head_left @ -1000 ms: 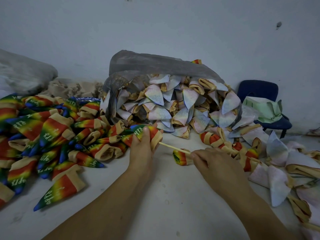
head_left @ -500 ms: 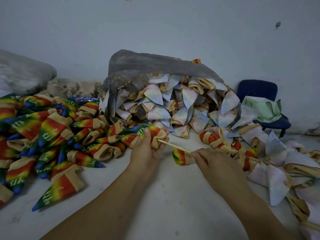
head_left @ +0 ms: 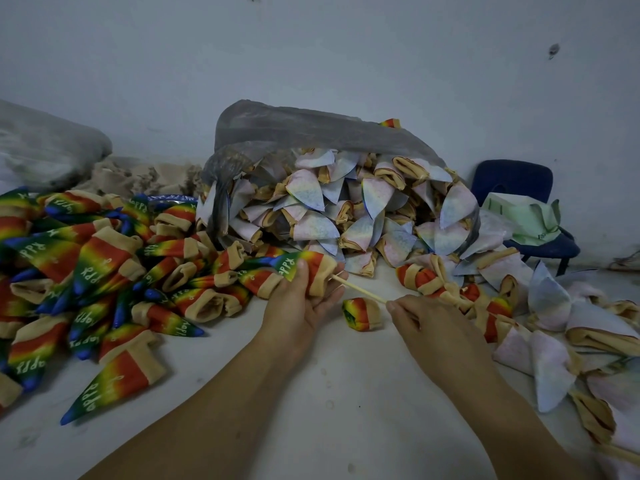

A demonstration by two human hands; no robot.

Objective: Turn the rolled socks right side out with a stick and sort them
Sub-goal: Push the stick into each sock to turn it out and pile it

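The left hand [head_left: 304,301] grips a rainbow sock [head_left: 303,266] near its tan cuff. The stick [head_left: 358,289] runs from that cuff to the right hand [head_left: 429,322], which pinches its other end. A rolled sock [head_left: 360,313] lies on the floor [head_left: 329,393] just beneath the stick. A heap of rainbow socks [head_left: 86,271] covers the floor's left side, and pale socks [head_left: 346,216] spill from a plastic bag [head_left: 304,129] at the back.

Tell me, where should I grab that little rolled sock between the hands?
Pinch the rolled sock round its fat middle, coming from above and the near side. It lies alone on the table as a short bundle; the stick crosses just behind it, and the left hand and right hand flank it.
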